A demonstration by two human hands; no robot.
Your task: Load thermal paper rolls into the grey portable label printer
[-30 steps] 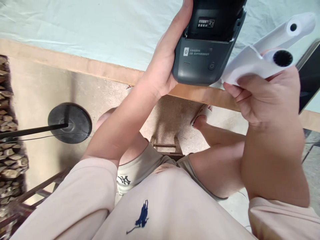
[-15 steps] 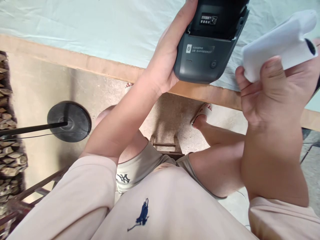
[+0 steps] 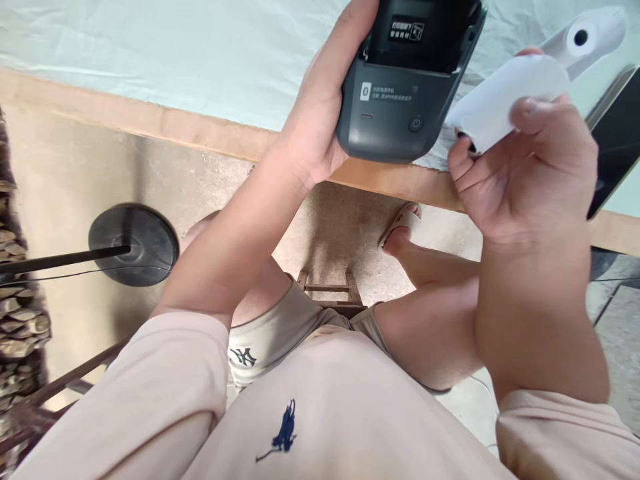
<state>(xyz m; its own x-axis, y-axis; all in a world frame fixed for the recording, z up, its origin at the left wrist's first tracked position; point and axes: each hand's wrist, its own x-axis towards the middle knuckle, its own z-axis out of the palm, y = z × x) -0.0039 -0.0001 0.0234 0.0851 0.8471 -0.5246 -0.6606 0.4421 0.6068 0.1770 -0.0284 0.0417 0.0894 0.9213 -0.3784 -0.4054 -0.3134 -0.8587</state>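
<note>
With the left hand (image 3: 315, 127) gripping the dark printer (image 3: 405, 80) steady over the surface's (image 3: 200, 60) near edge, the right hand (image 3: 525, 173), closed around the white paper roll (image 3: 500, 100), should square it to the open bay.

Left hand (image 3: 315, 127) holds printer (image 3: 405, 80); right hand (image 3: 530, 173) paper roll (image 3: 505, 100)

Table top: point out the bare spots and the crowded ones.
Free: the pale cloth left of the left hand, back from the wooden edge. Crowded: the right side, where the printer, the paper roll in the right hand, a white tube and a dark tablet sit close together.
</note>
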